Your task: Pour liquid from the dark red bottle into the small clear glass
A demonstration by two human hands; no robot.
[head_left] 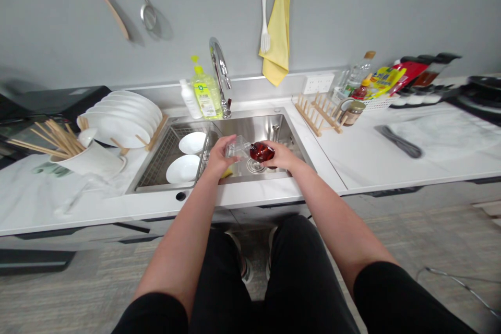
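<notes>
Over the right basin of the steel sink [270, 122], my left hand [219, 158] grips a clear see-through cup [238, 147]. My right hand [282, 156] is closed around a glossy dark-red bottle [261, 152], tipped sideways with its narrow end towards the cup. Cup and bottle are close together; I cannot tell whether they touch. Below them the round drain [255, 166] shows in the basin floor. A bit of yellow sponge or cloth [227, 173] lies partly hidden beneath my left hand.
White bowls [183, 168] sit in the wire basket at left. A chrome faucet [219, 62] and soap bottle [206, 95] stand behind. Plates [121, 117] and a chopstick holder [88, 159] are on the left; a wooden rack [319, 115], jar [353, 113] and whisk [399, 142] on the right.
</notes>
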